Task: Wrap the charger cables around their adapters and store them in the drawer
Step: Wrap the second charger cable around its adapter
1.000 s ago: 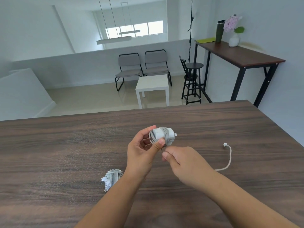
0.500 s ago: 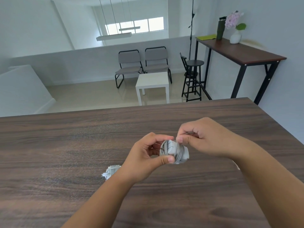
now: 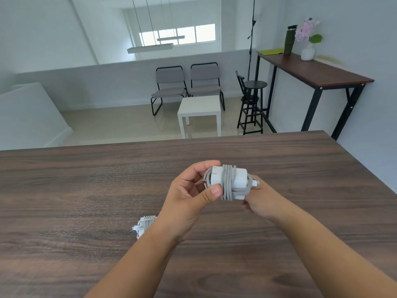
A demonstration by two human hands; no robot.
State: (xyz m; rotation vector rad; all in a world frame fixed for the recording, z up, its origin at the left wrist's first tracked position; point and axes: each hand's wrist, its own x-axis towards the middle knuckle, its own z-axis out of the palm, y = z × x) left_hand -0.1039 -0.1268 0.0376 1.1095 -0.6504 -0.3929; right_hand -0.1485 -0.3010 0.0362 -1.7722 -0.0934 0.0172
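A white charger adapter (image 3: 238,179) with a grey cable (image 3: 228,186) wound round its middle is held above the dark wooden table (image 3: 86,190). My left hand (image 3: 189,194) grips its left end between thumb and fingers. My right hand (image 3: 260,198) sits behind and under the right end, where the white plug tip of the cable shows; its fingers are mostly hidden by the adapter. A second adapter (image 3: 145,224), wrapped in its own cable, lies on the table near my left wrist, partly hidden by it. No drawer is in view.
The table's far edge runs across the middle of the view and its right edge slants down at the right. Beyond stand a white side table (image 3: 200,108), two grey chairs (image 3: 187,82), a black stool (image 3: 253,100) and a tall desk (image 3: 311,69).
The loose cable tail that lay on the table at the right is now wound onto the adapter. My right hand swung over the adapter and came down to its right end.
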